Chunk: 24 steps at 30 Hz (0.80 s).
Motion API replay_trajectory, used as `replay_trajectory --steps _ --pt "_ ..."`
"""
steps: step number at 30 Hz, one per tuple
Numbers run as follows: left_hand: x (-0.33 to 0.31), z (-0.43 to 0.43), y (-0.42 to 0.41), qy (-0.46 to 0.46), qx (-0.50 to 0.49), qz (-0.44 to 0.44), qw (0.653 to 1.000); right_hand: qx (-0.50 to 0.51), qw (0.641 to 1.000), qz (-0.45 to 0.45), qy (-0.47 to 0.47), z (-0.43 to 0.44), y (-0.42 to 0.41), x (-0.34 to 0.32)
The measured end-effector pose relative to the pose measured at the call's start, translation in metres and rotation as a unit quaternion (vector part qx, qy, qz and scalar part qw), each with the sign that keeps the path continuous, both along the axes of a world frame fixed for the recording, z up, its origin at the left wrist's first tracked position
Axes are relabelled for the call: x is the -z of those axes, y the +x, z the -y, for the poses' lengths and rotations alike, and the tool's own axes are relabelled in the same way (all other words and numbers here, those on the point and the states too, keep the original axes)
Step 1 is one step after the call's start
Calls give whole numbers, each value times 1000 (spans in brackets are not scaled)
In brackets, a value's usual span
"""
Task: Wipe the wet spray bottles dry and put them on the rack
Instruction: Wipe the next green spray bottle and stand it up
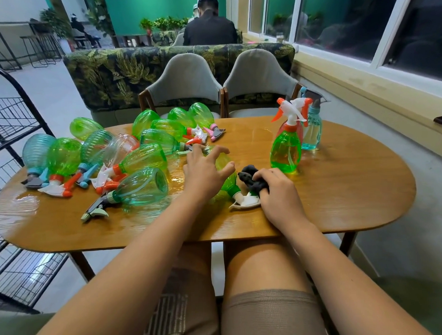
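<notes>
Green plastic shows between the two hands: a green spray bottle (229, 185) lies on its side on the wooden counter (341, 188), near the front edge, with its white trigger head (246, 202) toward the person. The left hand (205, 174) arches over the bottle's body, its fingers (214, 152) spread wide and lifted, not closed round it. The right hand (278, 194) grips a dark cloth (251, 177), its fingers curled tight on it, at the bottle's neck. Further left lies a pile of spray bottles (139, 160) (mostly green, some blue, one clear) on glossy, wet-looking wood. A few upright bottles (285, 150) stand to the right. A black wire rack (10, 119) stands beside the counter's left end.
</notes>
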<state>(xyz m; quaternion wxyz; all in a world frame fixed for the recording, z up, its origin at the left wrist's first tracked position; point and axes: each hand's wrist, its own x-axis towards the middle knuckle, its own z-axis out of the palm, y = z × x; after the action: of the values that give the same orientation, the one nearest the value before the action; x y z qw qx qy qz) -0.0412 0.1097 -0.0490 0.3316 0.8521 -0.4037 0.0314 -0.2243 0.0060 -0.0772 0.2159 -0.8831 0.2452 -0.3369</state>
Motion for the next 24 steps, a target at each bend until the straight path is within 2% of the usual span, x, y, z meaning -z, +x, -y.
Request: replay_trajectory --steps 7,11,16,21,24 --pt "2 -3 -1 -14 6 2 1000 0 999 -43 -23 10 14 4" --pt "6 -9 1 -36 12 1 999 8 1000 -11 4 12 13 4" --pt "15 -17 3 -71 2 -6 997 66 997 28 11 12 6 6" --pt "22 -27 7 -103 -4 -38 994 83 995 1 51 15 7 7" --pt "24 -30 9 -108 -9 -47 993 76 997 22 13 8 6 3"
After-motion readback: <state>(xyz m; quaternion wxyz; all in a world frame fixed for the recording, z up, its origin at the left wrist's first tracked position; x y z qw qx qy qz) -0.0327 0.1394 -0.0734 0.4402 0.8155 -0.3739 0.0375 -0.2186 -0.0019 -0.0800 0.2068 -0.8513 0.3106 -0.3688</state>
